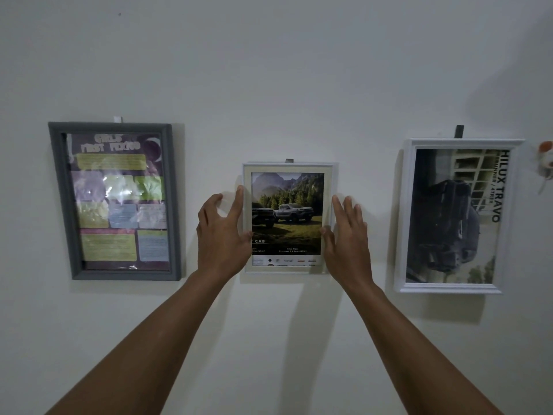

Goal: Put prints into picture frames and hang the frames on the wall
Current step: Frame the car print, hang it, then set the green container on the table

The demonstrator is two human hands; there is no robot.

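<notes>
A plain white wall [269, 70] fills the view, dimly lit, and three picture frames are hung on it in a row. At centre, slightly lower than the others, the small white frame [287, 167] is seen below a grey hook [289, 160]; a print of two pickup trucks [288, 214] in a mountain meadow is set inside a cream mat.

The left hand [221, 235] is placed at this frame's left edge. Its fingers are spread wide and only lightly bent; the index fingertip is laid on the upper left edge and the thumb tip on the lower left front, and the remaining fingers are held off toward the wall. The right hand [348, 235] is held flat beside the right edge, fingers straight and close together, with the thumb touching the lower right edge. Nothing is clasped by either hand.

At left, a grey frame [57, 190] holding a colourful poster [119, 199] is hung under a white hook [117, 118]. At right, a larger white frame [408, 220] with a sideways "HILUX TRAVO" print [452, 220] is hung from a dark hook [458, 131]. A blurred orange-and-white object [546, 157] is cut off by the right border.
</notes>
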